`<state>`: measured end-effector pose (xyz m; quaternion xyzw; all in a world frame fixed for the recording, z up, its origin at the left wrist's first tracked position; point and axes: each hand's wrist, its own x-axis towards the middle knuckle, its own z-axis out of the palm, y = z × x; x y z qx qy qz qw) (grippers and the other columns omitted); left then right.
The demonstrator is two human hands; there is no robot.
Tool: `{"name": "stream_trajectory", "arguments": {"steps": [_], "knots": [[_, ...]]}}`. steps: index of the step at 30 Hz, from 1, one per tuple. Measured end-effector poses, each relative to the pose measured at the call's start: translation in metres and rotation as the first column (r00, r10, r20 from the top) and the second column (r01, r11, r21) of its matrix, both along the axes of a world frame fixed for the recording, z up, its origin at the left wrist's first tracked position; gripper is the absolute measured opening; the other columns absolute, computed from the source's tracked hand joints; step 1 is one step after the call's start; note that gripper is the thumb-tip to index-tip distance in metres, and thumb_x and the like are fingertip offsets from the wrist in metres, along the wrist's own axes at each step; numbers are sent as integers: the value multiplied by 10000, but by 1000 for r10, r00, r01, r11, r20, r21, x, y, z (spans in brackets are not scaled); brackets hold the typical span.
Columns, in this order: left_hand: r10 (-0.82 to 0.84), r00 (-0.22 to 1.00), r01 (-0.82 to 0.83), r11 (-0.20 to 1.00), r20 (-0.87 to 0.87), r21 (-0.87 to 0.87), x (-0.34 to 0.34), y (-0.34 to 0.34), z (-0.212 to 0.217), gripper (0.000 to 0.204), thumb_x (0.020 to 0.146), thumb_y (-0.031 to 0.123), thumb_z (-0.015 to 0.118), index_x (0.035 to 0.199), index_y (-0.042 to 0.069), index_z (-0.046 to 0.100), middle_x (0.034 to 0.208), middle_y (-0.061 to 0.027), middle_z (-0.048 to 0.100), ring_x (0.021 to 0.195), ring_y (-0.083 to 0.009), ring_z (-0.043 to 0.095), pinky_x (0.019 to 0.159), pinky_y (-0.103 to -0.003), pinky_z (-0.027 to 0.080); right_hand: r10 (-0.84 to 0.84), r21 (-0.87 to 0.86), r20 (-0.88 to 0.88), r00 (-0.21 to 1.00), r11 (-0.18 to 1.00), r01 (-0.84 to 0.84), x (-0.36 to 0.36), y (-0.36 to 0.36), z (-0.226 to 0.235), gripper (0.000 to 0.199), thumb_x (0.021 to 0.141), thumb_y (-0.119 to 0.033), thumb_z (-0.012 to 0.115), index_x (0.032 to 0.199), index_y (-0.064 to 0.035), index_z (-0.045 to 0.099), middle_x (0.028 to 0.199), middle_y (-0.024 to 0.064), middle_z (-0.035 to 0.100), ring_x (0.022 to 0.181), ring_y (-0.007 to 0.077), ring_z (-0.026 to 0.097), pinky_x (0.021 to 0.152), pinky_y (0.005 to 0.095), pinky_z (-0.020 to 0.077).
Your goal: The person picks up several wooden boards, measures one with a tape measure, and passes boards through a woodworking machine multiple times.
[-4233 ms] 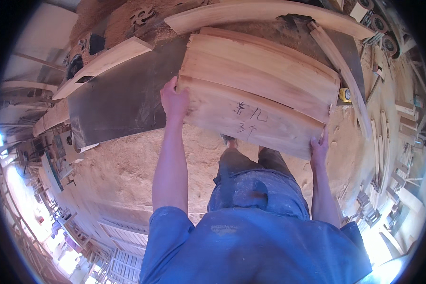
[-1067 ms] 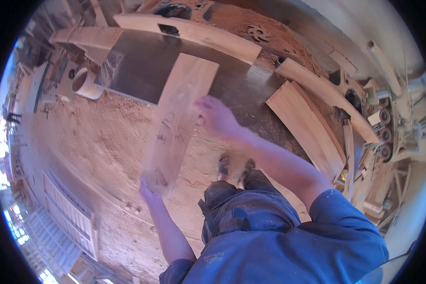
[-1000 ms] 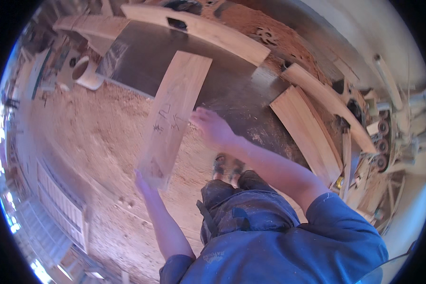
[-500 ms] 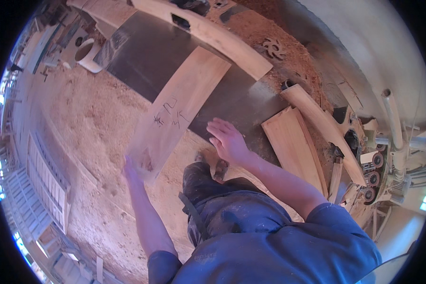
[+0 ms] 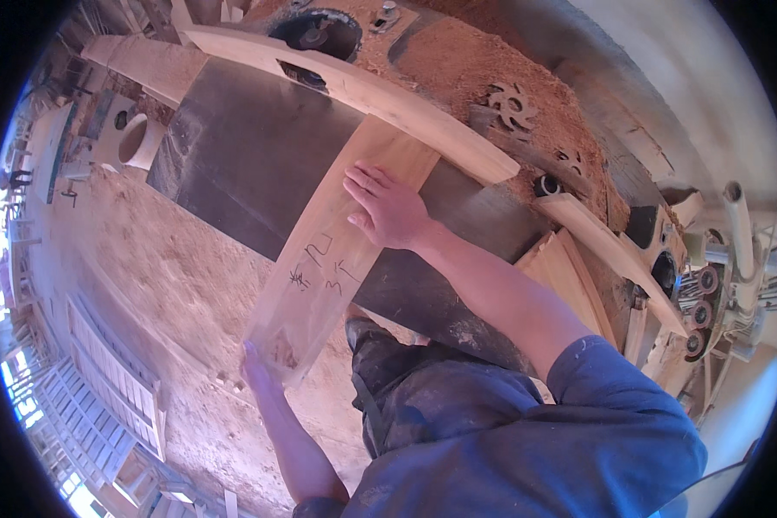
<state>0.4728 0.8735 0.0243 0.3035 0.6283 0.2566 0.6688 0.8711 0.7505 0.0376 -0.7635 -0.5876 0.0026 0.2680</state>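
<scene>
A long pale wooden board (image 5: 306, 298) with dark handwritten marks lies slantwise across a dark metal machine table (image 5: 233, 147), its near end jutting past the table's front edge. My left hand (image 5: 259, 369) holds that near end at its left corner, the fingers partly hidden by the wood. On top of the board, about midway along, my right hand (image 5: 390, 209) rests flat with its fingers stretched out. The board's far end meets a long wooden fence (image 5: 388, 108) along the back of the table.
Behind the fence are a round dark opening (image 5: 319, 36), heaped sawdust and a toothed cutter (image 5: 511, 105). Several boards (image 5: 578, 276) lean at the right beside another wooden rail (image 5: 609, 255). Small wheels (image 5: 704, 311) sit further right. Sawdust covers the floor (image 5: 164, 250).
My right hand has moved from beside the board onto its top. The board's far end now lies against the fence, and my left hand still holds the near end.
</scene>
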Motion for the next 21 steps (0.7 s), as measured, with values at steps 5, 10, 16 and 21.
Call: {"name": "stream_trajectory", "arguments": {"steps": [5,10,16,21], "knots": [[-167,974,176,983,151,-47,-10,-31,-4,568,993,317,532,1439,5,368,1399,-185,477,1297,-326,459,1053,-479,430,-14,-60,-19,1000,998,12,3,10,15,606,821,-321,671,1298,24,525,1411,154,479,1364,292,389,1140,425,307],[-81,992,92,990,96,-108,-12,-25,-13,548,998,327,523,1436,24,394,1422,-123,490,1264,-275,488,1032,-455,451,-24,-12,-56,998,1000,23,4,24,16,630,787,-315,700,1286,30,530,1405,158,483,1365,291,388,1139,424,306],[-136,986,144,985,92,-93,4,16,-5,597,992,420,508,1453,55,407,1483,-88,424,1338,-249,412,1099,-413,387,-30,49,-82,996,998,34,10,69,8,651,753,-333,730,1259,36,553,1376,161,511,1349,288,408,1133,418,314],[-161,983,167,984,91,-65,9,45,1,642,977,436,533,1476,64,376,1503,-94,387,1341,-248,406,1110,-404,373,-21,112,-99,995,993,32,13,97,5,640,748,-325,742,1243,39,563,1358,160,527,1336,296,427,1124,419,326]]}}
